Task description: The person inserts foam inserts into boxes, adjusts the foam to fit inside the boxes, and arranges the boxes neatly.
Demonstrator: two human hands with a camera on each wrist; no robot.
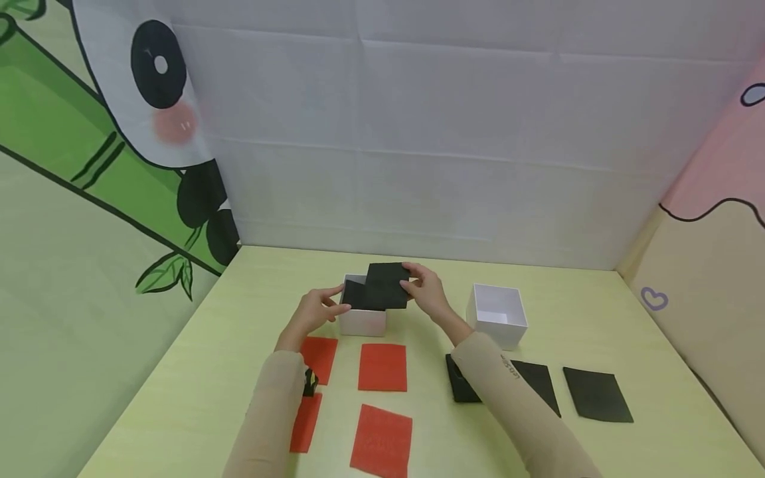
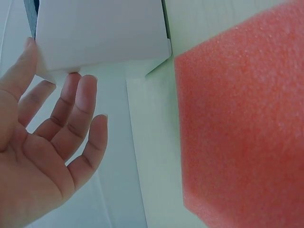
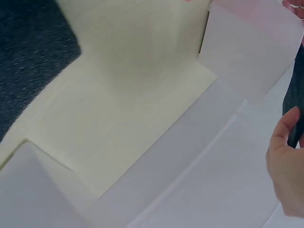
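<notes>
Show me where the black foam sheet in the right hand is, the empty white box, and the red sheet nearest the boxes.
black foam sheet (image 1: 385, 284), head view, middle of its top face.
empty white box (image 1: 505, 332), head view, its front wall.
red sheet (image 1: 382, 367), head view, centre of the sheet.

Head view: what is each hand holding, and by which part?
Right hand pinches the black foam sheet by its right edge; left hand holds nothing.
</notes>
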